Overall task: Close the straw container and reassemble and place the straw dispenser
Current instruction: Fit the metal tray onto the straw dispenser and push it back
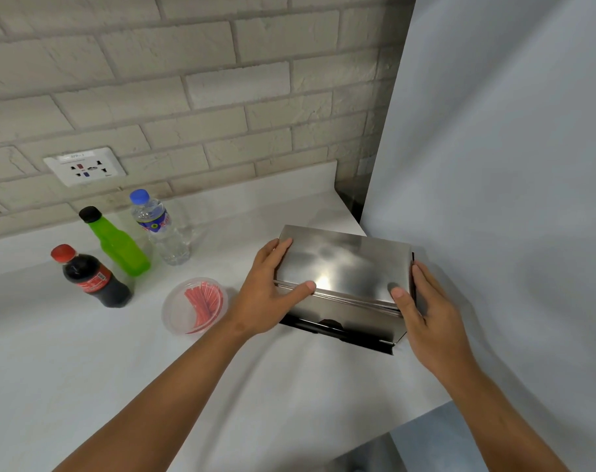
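A stainless-steel straw dispenser stands on the white counter at the right, its shiny lid down over the body and a dark slot along its front bottom. My left hand grips its left end, thumb on the lid's front edge. On the dispenser's right end rests my right hand, thumb on the lid too. A round clear plastic straw container with red straws inside sits to the left of the dispenser, apart from both hands. I cannot tell whether a lid covers it.
Three bottles stand at the left: a cola bottle with a red cap, a green bottle, a clear water bottle. A wall socket sits on the brick wall. A grey panel rises right of the dispenser, by the counter's edge.
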{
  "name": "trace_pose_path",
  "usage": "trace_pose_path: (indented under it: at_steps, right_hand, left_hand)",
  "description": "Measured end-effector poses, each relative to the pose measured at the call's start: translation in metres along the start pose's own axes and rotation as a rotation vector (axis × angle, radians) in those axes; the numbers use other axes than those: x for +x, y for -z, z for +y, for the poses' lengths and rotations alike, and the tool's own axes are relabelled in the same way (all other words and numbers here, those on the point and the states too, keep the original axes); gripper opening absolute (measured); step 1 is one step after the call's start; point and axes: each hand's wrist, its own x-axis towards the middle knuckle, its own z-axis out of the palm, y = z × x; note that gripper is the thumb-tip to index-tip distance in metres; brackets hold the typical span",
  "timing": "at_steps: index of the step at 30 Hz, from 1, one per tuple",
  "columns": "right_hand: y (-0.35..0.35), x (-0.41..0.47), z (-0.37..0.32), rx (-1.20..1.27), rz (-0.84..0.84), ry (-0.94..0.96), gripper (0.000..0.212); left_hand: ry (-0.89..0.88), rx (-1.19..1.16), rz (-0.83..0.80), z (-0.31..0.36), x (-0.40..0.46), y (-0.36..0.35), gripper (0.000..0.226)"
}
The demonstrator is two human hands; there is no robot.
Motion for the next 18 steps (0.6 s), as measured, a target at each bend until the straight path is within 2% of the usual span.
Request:
trace_pose_path:
  at_steps: [2, 5, 9, 11, 15, 18]
  right_hand:
    - [0.002, -0.002, 0.005, 0.020, -0.052, 0.004, 0.088]
    - [0.003, -0.005, 0.014, 0.015, -0.141, -0.006, 0.105]
    - [0.004, -0.004, 0.020, -0.002, -0.157, 0.007, 0.100]
    - [0.005, -0.004, 0.021, -0.002, -0.155, 0.007, 0.098]
    - [0.006, -0.005, 0.025, -0.027, -0.158, 0.031, 0.096]
    - [0.008, -0.006, 0.028, -0.047, -0.168, 0.046, 0.095]
  left_hand:
    - [-0.012, 0.046, -0.033, -0.001, -0.003, 0.002, 0.105]
    - [-0.023, 0.077, -0.049, -0.003, -0.004, 0.002, 0.101]
    - [0.009, 0.134, -0.066, 0.001, -0.005, 0.002, 0.095]
    - [0.005, 0.244, -0.048, 0.006, -0.009, 0.002, 0.094]
    - [-0.168, 0.544, -0.033, 0.030, -0.015, -0.002, 0.084]
    - [-0.265, 0.633, -0.081, 0.046, -0.016, -0.010, 0.080]
